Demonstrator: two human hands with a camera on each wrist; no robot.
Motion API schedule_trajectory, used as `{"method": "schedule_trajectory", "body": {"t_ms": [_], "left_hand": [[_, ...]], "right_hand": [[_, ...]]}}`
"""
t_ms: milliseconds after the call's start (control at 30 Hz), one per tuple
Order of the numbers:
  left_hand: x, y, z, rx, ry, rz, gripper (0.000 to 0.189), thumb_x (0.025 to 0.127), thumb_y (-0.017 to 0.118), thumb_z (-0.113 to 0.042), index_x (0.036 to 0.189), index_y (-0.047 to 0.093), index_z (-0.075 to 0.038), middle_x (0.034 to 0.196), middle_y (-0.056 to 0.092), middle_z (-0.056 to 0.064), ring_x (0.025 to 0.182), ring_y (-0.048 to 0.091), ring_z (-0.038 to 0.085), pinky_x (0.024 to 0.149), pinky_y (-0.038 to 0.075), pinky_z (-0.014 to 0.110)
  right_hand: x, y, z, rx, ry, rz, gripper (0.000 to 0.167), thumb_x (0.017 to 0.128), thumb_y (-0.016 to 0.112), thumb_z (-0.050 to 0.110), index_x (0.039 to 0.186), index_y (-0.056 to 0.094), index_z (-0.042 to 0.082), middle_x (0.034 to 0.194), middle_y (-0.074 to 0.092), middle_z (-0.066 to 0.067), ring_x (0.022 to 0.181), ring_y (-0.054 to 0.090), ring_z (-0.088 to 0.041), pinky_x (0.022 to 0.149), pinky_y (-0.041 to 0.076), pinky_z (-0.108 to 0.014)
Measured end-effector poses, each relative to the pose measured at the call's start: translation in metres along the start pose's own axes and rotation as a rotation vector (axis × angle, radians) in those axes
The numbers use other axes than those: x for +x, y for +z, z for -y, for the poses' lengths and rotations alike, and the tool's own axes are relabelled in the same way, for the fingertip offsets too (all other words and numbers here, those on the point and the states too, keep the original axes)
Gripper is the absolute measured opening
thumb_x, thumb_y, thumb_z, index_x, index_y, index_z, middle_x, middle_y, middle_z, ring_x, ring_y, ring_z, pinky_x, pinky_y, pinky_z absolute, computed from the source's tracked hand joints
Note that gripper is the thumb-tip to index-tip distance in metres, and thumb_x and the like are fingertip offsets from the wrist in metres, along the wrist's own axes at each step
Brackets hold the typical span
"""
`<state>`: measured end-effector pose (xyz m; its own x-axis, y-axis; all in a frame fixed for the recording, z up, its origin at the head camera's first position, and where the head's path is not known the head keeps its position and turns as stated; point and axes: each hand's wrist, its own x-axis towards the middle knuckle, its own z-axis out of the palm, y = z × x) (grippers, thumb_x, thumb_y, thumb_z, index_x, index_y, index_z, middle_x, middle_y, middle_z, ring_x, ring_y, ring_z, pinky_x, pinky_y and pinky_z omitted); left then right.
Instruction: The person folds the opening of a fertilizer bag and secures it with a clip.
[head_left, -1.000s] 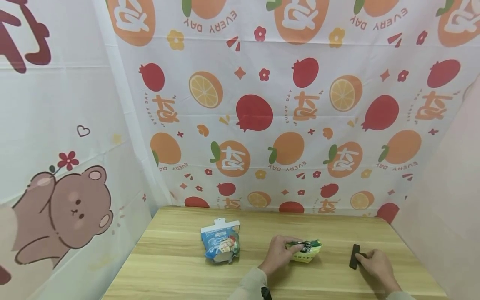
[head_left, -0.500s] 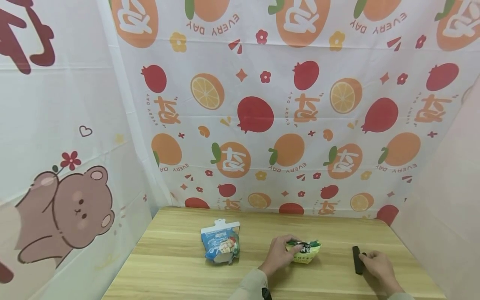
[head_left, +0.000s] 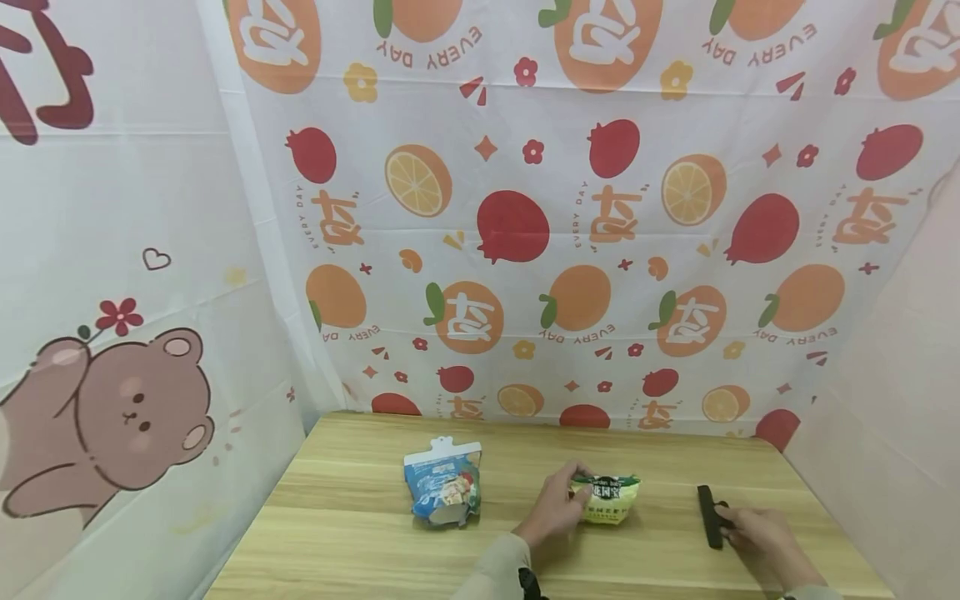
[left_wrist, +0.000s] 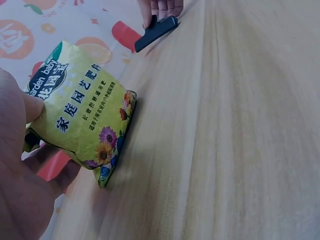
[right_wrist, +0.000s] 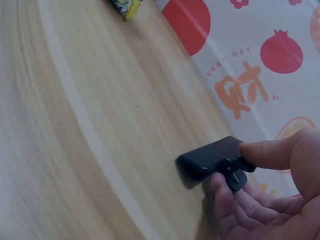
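Observation:
My left hand (head_left: pixel 553 508) grips the left side of a small yellow-green fertilizer packet (head_left: pixel 609 503), standing on the table with its printed front toward the head camera. In the left wrist view the thumb lies on the front of the packet (left_wrist: pixel 82 107), and the other fingers are partly hidden behind it. To the right, my right hand (head_left: pixel 765 535) pinches a black bag clip (head_left: pixel 708 518) by its handles. The right wrist view shows the clip (right_wrist: pixel 207 157) between thumb and fingers, its long bar pointing away from the palm, close over the tabletop.
A blue snack bag (head_left: pixel 438 487) with a white clip (head_left: pixel 441 452) across its top lies left on the wooden table (head_left: pixel 337 533). Behind the table hangs a fruit-print curtain (head_left: pixel 442 275). A bear-print curtain (head_left: pixel 142 417) hangs at the left side.
The packet's top has come up, so its front label shows more fully, with the left hand shifted slightly. The right hand has tilted the clip and moved its far end a little left.

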<state>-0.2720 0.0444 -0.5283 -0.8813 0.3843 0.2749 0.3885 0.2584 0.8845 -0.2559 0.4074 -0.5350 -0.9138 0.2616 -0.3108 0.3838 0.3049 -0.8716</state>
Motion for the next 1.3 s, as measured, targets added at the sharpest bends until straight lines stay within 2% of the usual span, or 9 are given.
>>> {"method": "schedule_trajectory", "body": {"t_ms": [100, 267, 433, 567, 667, 900, 1000, 1167, 1300], "left_hand": [[0.0, -0.001, 0.002, -0.006, 0.008, 0.001, 0.013, 0.104, 0.053, -0.012, 0.114, 0.061, -0.013, 0.124, 0.067, 0.007, 0.121, 0.062, 0.024, 0.089, 0.054, 0.025], [0.001, -0.001, 0.004, -0.057, 0.012, -0.009, 0.01, 0.103, 0.055, -0.011, 0.109, 0.063, -0.011, 0.126, 0.068, 0.009, 0.119, 0.063, 0.023, 0.088, 0.055, 0.021], [0.001, -0.001, 0.005, -0.081, 0.001, -0.024, 0.008, 0.103, 0.057, -0.013, 0.103, 0.065, -0.012, 0.125, 0.069, 0.009, 0.119, 0.064, 0.022, 0.089, 0.055, 0.022], [0.0, -0.001, 0.006, -0.087, -0.011, -0.034, 0.009, 0.102, 0.059, -0.016, 0.103, 0.067, -0.014, 0.123, 0.07, 0.006, 0.118, 0.064, 0.021, 0.09, 0.056, 0.026], [0.0, -0.001, 0.006, -0.099, -0.022, -0.038, 0.009, 0.102, 0.06, -0.017, 0.104, 0.069, -0.015, 0.121, 0.071, 0.005, 0.117, 0.065, 0.018, 0.091, 0.055, 0.025], [0.0, -0.002, 0.009, -0.105, -0.008, -0.049, 0.013, 0.102, 0.061, -0.017, 0.109, 0.071, -0.015, 0.12, 0.072, 0.006, 0.115, 0.065, 0.017, 0.091, 0.056, 0.026], [0.0, -0.003, 0.009, -0.11, -0.004, -0.046, 0.014, 0.102, 0.061, -0.018, 0.111, 0.071, -0.014, 0.12, 0.072, 0.007, 0.117, 0.066, 0.02, 0.093, 0.056, 0.027], [-0.001, -0.003, 0.01, -0.106, -0.003, -0.043, 0.015, 0.102, 0.06, -0.019, 0.111, 0.071, -0.015, 0.122, 0.071, 0.006, 0.119, 0.065, 0.021, 0.095, 0.056, 0.031], [-0.001, -0.003, 0.01, -0.098, 0.0, -0.049, 0.014, 0.102, 0.06, -0.019, 0.11, 0.07, -0.014, 0.12, 0.072, 0.006, 0.117, 0.065, 0.019, 0.095, 0.056, 0.031]], "right_hand": [[-0.002, 0.001, 0.006, 0.088, 0.026, 0.023, 0.043, 0.091, 0.072, 0.016, 0.113, 0.062, -0.019, 0.077, 0.072, -0.004, 0.07, 0.068, -0.009, 0.066, 0.057, -0.021], [-0.003, 0.003, 0.019, 0.102, 0.009, 0.062, 0.059, 0.092, 0.071, 0.018, 0.129, 0.049, -0.023, 0.084, 0.075, -0.005, 0.074, 0.07, -0.008, 0.07, 0.059, -0.022], [-0.005, 0.006, 0.032, 0.027, -0.009, 0.082, 0.076, 0.09, 0.076, 0.029, 0.139, 0.044, -0.02, 0.107, 0.076, -0.023, 0.094, 0.075, -0.02, 0.093, 0.058, -0.039], [-0.007, 0.01, 0.04, -0.057, -0.052, 0.106, 0.084, 0.091, 0.074, 0.04, 0.142, 0.042, -0.018, 0.144, 0.049, -0.036, 0.127, 0.061, -0.042, 0.112, 0.041, -0.057], [-0.009, 0.014, 0.048, -0.066, -0.1, 0.137, 0.085, 0.096, 0.069, 0.039, 0.145, 0.034, -0.021, 0.154, 0.032, -0.037, 0.138, 0.049, -0.045, 0.114, 0.042, -0.052], [-0.014, 0.025, 0.067, -0.011, -0.205, 0.153, 0.069, 0.099, 0.066, 0.026, 0.143, 0.037, -0.018, 0.148, 0.044, -0.037, 0.128, 0.062, -0.033, 0.101, 0.055, -0.03], [-0.017, 0.029, 0.076, -0.084, -0.237, 0.117, 0.07, 0.097, 0.069, 0.03, 0.141, 0.042, -0.016, 0.141, 0.053, -0.034, 0.119, 0.066, -0.026, 0.101, 0.055, -0.036], [-0.026, 0.034, 0.095, -0.235, -0.299, 0.044, 0.07, 0.091, 0.074, 0.042, 0.137, 0.053, -0.007, 0.131, 0.064, -0.024, 0.12, 0.063, -0.033, 0.102, 0.051, -0.051], [-0.034, 0.043, 0.107, -0.299, -0.367, -0.001, 0.062, 0.09, 0.076, 0.041, 0.131, 0.059, -0.001, 0.131, 0.065, -0.022, 0.122, 0.062, -0.039, 0.095, 0.056, -0.046]]}}
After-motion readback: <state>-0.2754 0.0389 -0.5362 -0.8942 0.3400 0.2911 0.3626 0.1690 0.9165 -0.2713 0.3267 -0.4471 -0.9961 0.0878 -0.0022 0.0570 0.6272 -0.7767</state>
